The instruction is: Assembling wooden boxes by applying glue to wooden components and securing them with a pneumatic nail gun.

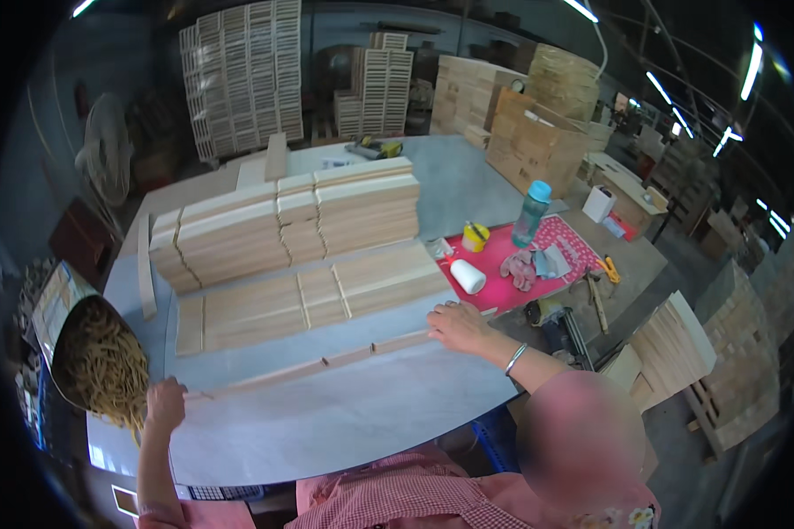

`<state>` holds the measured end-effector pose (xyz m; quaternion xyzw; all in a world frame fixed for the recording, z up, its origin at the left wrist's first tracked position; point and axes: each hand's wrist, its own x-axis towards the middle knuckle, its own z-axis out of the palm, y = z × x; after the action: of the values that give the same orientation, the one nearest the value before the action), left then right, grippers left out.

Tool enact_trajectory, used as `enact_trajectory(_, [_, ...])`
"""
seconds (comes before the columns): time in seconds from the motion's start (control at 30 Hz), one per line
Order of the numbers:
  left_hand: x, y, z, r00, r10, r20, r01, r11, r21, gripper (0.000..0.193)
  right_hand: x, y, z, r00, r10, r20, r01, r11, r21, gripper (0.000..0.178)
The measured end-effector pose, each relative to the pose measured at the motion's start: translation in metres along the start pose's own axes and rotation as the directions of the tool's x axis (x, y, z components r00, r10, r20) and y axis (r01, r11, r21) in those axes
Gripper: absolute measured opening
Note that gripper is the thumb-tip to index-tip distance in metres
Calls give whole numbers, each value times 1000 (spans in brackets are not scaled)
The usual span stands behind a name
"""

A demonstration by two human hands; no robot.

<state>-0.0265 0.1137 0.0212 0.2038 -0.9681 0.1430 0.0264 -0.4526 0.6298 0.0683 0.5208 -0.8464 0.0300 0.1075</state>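
A long, thin wooden strip (pixel 353 354) with dark notches along it lies across the near part of the grey table. My right hand (pixel 460 327) is closed on the strip's right end, a metal bangle around the wrist. Near the strip's left end, my left hand (pixel 166 404) has its fingers closed; a small thin piece shows beside them, but what they grip is unclear. Next to that hand, a tipped container holds a heap of tan, thin pieces (pixel 106 357). Beyond the strip lies a low row of pale grooved boards (pixel 256 309), with a taller stack (pixel 238 238) behind it.
On a pink mat (pixel 501 251) at the right are a blue bottle (pixel 532 214), a white bottle (pixel 468 277), a yellow tub (pixel 475 236) and a glove (pixel 519 270). A hammer (pixel 598 301) and a power tool (pixel 556 326) lie nearer me. Cardboard boxes (pixel 538 141) stand behind.
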Motion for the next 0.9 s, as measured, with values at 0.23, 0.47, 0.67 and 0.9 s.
enact_trajectory(0.23, [-16, 94, -47, 993, -42, 110, 70, 962, -265, 16, -15, -7, 27, 970, 243, -15, -241, 967, 84, 19])
enact_trajectory(0.47, [1, 121, -63, 989, 18, 146, 12, 980, -198, 16, -1, -55, 35, 960, 264, 88, -278, 933, 230, 30])
enact_trajectory(0.67, [4, 104, -57, 925, -169, 340, 351, 727, -591, 62, 17, -92, 27, 989, 143, 35, -146, 915, 376, 10])
enact_trajectory(0.9, [2, 93, -2, 892, -134, 431, 451, 303, -840, 48, 48, -140, 33, 990, -142, 18, 91, 722, 686, 13])
